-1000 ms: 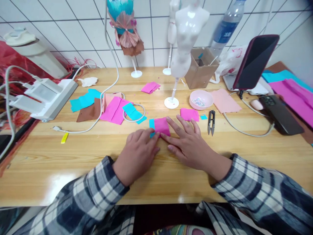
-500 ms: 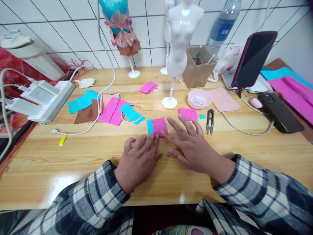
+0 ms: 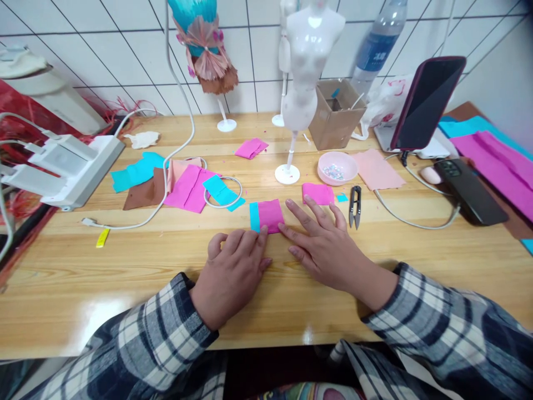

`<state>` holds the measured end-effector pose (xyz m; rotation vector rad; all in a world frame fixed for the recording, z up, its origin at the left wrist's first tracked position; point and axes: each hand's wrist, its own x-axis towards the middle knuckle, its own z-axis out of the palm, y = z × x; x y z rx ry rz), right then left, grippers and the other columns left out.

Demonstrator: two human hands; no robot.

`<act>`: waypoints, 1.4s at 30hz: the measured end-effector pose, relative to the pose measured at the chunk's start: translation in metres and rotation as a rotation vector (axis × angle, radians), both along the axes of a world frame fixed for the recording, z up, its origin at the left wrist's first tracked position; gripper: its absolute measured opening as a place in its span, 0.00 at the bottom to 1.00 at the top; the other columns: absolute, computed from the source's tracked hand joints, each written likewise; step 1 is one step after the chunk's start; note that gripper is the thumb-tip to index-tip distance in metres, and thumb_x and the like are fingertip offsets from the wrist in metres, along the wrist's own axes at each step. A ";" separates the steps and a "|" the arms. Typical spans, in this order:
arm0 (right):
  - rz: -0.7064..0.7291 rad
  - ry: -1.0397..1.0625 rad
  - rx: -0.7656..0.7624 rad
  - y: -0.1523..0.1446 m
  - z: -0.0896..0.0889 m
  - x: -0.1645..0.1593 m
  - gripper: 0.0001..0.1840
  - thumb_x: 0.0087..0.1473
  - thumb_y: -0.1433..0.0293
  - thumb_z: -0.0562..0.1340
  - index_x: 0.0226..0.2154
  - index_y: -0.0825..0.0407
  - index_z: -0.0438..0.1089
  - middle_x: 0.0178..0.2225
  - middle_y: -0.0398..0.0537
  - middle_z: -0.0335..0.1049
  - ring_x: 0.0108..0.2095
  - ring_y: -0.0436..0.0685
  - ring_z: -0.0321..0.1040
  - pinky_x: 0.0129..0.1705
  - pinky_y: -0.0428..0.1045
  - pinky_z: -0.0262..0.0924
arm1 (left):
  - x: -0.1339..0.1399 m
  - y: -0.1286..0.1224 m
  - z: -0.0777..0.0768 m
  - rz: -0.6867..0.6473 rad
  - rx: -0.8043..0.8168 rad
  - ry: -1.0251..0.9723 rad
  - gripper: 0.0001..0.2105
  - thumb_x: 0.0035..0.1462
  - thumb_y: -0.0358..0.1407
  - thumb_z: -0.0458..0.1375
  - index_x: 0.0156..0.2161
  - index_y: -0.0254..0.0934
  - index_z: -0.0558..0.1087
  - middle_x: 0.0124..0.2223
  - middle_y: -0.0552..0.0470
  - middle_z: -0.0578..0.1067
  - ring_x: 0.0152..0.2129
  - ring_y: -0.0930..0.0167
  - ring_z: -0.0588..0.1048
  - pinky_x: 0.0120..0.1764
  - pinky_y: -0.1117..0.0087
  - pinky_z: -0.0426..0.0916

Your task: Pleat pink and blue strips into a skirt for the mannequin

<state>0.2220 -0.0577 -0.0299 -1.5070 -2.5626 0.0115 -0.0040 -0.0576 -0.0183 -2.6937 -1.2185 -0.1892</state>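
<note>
The left hand (image 3: 231, 272), fingers mostly together, rests a fingertip on the near edge of a magenta paper rectangle (image 3: 270, 214); the right hand (image 3: 322, 244), fingers spread, meets its right corner. It looks light, soft, easily creased — best held flat by the edges. Beyond the right hand's fingers — thread snips (image 3: 355, 206).

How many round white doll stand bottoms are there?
3: back-left base, under the ruffled dress; front base, under the white mannequin; rear base, behind that mannequin and partly covered. More could be hidden.
</note>
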 end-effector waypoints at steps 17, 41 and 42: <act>-0.061 0.376 0.076 0.028 -0.001 0.013 0.18 0.60 0.58 0.61 0.52 0.38 0.73 0.63 0.48 0.60 0.58 0.64 0.59 0.56 0.61 0.51 | -0.007 0.028 0.010 0.017 -0.137 -0.132 0.10 0.64 0.35 0.54 0.40 0.44 0.79 0.39 0.50 0.78 0.38 0.63 0.71 0.42 0.56 0.56; 0.115 0.316 -0.023 0.050 0.005 0.002 0.08 0.57 0.64 0.63 0.32 0.47 0.78 0.39 0.46 0.76 0.40 0.58 0.63 0.44 0.56 0.44 | -0.016 0.063 0.004 -0.009 -0.237 -0.273 0.10 0.62 0.37 0.55 0.35 0.43 0.80 0.37 0.52 0.81 0.38 0.64 0.73 0.52 0.51 0.52; 0.122 0.309 -0.026 0.050 0.004 0.002 0.08 0.56 0.62 0.64 0.33 0.48 0.78 0.40 0.45 0.76 0.41 0.58 0.63 0.44 0.56 0.44 | -0.015 0.063 0.003 -0.009 -0.240 -0.267 0.10 0.62 0.37 0.55 0.35 0.42 0.80 0.37 0.52 0.80 0.38 0.64 0.73 0.51 0.51 0.53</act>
